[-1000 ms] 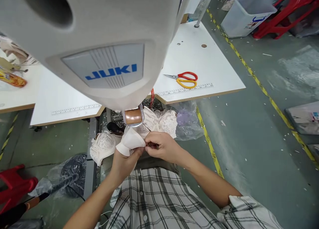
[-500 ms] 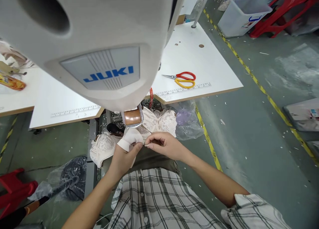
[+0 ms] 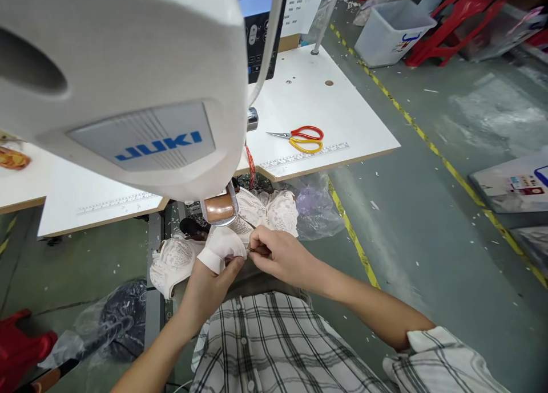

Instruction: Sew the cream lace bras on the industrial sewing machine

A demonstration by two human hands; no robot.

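Note:
A white lace bra lies under the head of a white JUKI sewing machine, beside its copper-coloured cylinder. My left hand grips a smooth white part of the bra just below that cylinder. My right hand pinches the fabric edge next to the left hand's fingertips, perhaps with a thin tool in it; I cannot tell. Another lace cup hangs to the left. My plaid shirt fills the bottom.
Red-and-yellow scissors lie on the white table to the right. A control panel stands behind the machine. Plastic bags lie under the table. A white bin and red stools stand beyond yellow floor tape.
The view has shifted, showing the control panel. Both hands stay at the same spot on the bra, with the right fingers pinching closer to the left hand.

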